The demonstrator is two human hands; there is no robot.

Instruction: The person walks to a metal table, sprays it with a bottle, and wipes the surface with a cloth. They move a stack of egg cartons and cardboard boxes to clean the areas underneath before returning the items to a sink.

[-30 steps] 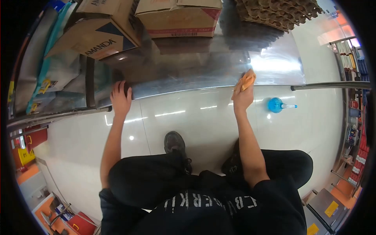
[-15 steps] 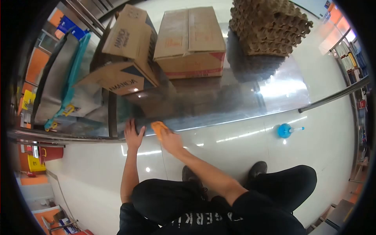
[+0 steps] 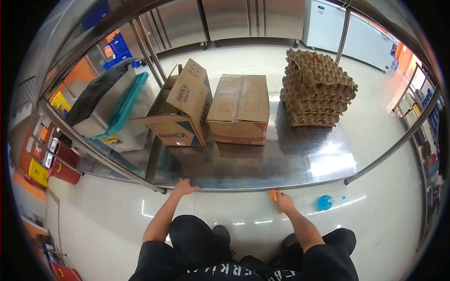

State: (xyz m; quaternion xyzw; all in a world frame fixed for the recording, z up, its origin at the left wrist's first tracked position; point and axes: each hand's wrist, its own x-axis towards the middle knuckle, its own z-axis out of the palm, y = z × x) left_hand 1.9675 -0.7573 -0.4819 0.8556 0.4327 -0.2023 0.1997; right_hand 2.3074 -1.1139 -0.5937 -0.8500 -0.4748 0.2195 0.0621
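Observation:
My left hand (image 3: 185, 187) rests on the front edge of a low steel shelf (image 3: 225, 173), near its left leg, fingers apart and holding nothing. Farther right along the same edge, my right hand (image 3: 284, 203) is closed on an orange cloth (image 3: 273, 195). On the floor to the right of that hand lies a bottle of blue liquid (image 3: 325, 202) with a spray top.
An open carton (image 3: 178, 132), a closed carton (image 3: 240, 110) and stacked egg trays (image 3: 318, 89) stand on the shelf. Bins with a teal lid (image 3: 129, 105) are at left. Metal posts (image 3: 393, 145) rise at the shelf's corners.
My right hand has moved right along the shelf edge with the orange cloth, away from my left hand. The camera view has tilted up, showing steel cabinets and a white freezer behind.

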